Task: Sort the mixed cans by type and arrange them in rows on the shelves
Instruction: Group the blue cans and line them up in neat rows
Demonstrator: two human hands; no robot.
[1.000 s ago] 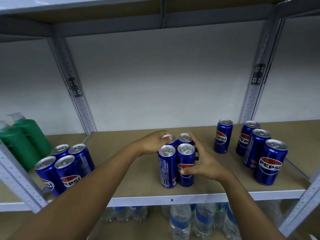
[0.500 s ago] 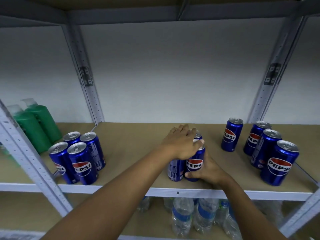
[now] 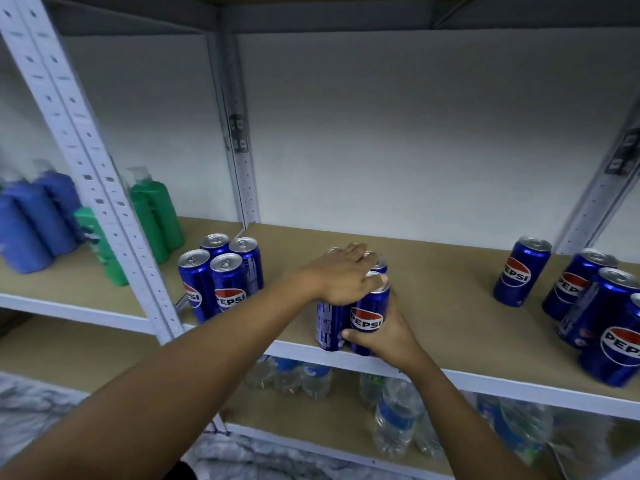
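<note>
The cluster of four Pepsi cans (image 3: 351, 306) stands upright at the centre of the frame, near the front edge of the shelf (image 3: 446, 299), cans touching one another. The step in hand appears to be shifting or squaring this cluster as one block.

Procedure, as judged from the present layout:
1. Keep downward pressure on the can tops light and even, so no can tips while the block slides.
2. Apply the sideways force low on the front can; a push applied high would probably tilt these tall, narrow cans.
3. Move the block away from the front edge before releasing, since the front cans stand close to it.
4. Align it with the second four-can group (image 3: 221, 278), left of centre.

Hand pose: the left hand (image 3: 346, 277) lies palm-down across the can tops, fingers (image 3: 375, 280) extended and roughly flat, pressing and not curled round any can. The left forearm runs in from the lower left of the frame. The right hand (image 3: 384, 332) cups the lower body of the front right can (image 3: 369, 313), thumb wrapped across its front below the logo; the other fingers are hidden behind the can. The right forearm enters from the lower right.

Further out, loose Pepsi cans (image 3: 523, 270) stand at the right of the frame, well apart from the cluster. Green bottles (image 3: 156, 213) stand at the left, water bottles (image 3: 394, 410) on the shelf below.
</note>
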